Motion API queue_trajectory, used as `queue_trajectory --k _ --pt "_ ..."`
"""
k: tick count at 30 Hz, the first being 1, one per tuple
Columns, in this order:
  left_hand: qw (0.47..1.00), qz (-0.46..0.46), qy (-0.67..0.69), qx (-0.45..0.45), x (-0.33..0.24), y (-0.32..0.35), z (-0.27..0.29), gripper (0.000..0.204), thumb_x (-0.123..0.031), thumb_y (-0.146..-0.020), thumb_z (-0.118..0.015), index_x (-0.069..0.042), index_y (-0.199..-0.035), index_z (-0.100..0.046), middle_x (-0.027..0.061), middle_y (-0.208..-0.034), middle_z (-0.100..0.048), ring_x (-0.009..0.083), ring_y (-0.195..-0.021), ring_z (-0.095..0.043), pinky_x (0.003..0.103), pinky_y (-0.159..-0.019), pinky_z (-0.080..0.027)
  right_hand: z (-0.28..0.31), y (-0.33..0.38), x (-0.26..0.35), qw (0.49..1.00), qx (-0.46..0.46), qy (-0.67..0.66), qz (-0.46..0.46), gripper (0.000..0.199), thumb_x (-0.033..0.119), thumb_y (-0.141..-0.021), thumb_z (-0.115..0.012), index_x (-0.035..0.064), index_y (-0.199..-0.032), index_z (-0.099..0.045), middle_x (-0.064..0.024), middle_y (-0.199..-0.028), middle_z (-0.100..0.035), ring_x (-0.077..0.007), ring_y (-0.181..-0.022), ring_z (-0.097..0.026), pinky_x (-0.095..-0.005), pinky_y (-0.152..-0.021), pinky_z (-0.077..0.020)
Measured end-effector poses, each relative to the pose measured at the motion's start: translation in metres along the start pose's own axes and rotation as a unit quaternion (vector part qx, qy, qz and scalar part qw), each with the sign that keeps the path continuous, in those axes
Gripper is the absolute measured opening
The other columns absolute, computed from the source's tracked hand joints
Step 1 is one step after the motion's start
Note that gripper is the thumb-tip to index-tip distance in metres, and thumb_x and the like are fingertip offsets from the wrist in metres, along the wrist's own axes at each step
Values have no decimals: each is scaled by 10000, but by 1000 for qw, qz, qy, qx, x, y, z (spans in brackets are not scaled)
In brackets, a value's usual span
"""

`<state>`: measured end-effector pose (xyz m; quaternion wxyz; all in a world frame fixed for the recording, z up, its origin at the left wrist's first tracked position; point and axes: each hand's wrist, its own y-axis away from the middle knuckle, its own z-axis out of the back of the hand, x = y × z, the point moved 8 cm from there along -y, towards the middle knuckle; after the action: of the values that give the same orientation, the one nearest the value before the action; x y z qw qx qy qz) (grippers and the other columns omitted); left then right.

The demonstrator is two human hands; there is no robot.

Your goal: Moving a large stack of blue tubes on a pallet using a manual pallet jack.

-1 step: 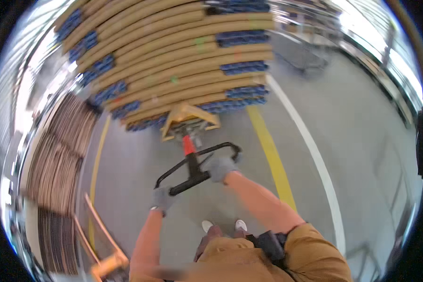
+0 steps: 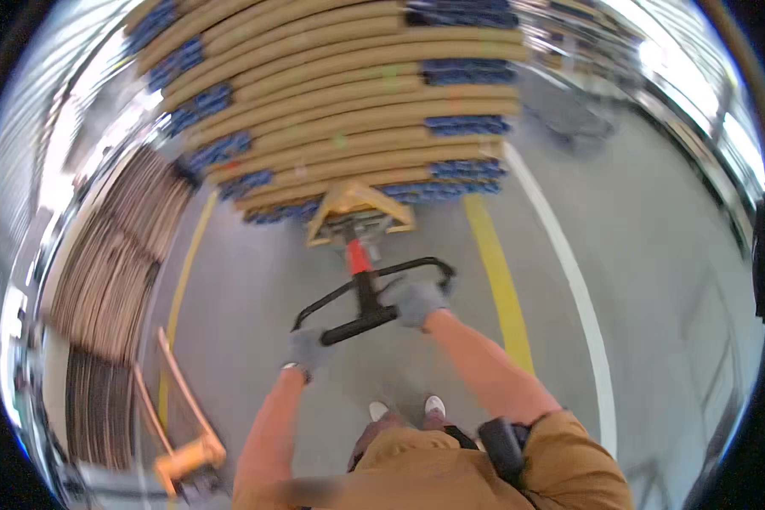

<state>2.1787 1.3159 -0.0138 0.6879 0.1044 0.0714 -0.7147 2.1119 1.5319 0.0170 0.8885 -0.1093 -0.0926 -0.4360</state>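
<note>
My left hand, in a grey glove, is closed round the left end of the black loop handle of a pallet jack. The right hand, gloved in grey too, grips the right side of that handle. A red section of shaft runs from the handle to the yellow pallet jack body. Behind it rises a tall load of long brown cardboard packages stacked in layers, with blue bundles showing at both sides. Motion blur softens the finger details.
Stacks of flat brown cardboard line the left side. A second, orange pallet jack stands at lower left. Yellow and white floor lines run along the right. A grey cart is at the far right.
The load, the pallet jack and both hands sit slightly farther right in the picture. The orange pallet jack appears a little higher and farther left. Both hands keep their hold.
</note>
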Motion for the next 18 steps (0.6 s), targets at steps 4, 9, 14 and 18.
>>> queue_trajectory --k 4,9,14,18 --pt "995 -55 -45 -69 -38 8 -8 205 -298 -753 -557 -139 -827 -663 121 -788 -656 286 -766 -643 393 -656 -489 9 22 -25 988 75 133 -25 257 193 -713 -573 142 -941 -680 -122 -921 -664 -287 -861 -637 -371 -755 -510" --pt "991 -94 -70 -69 -84 -14 -33 142 -188 -766 -529 -93 -795 -630 143 -784 -646 298 -735 -640 415 -604 -474 31 43 -51 928 -120 -351 -5 205 151 -633 -659 159 -837 -680 -90 -925 -661 -282 -831 -626 -377 -716 -491" --pt "991 -76 -85 -72 -143 -26 -37 115 -189 -736 -578 -130 -804 -650 77 -757 -657 259 -735 -647 405 -577 -482 48 87 -89 993 -79 87 -32 181 183 -598 -672 84 -739 -616 -136 -780 -633 -354 -779 -599 -416 -671 -471" --pt "988 -85 -75 -108 -147 -22 -73 167 -212 -695 -624 -142 -843 -656 75 -764 -658 268 -744 -645 413 -595 -487 19 112 -114 993 -29 102 -44 204 216 -615 -655 90 -769 -610 -136 -763 -624 -356 -780 -595 -427 -664 -468"
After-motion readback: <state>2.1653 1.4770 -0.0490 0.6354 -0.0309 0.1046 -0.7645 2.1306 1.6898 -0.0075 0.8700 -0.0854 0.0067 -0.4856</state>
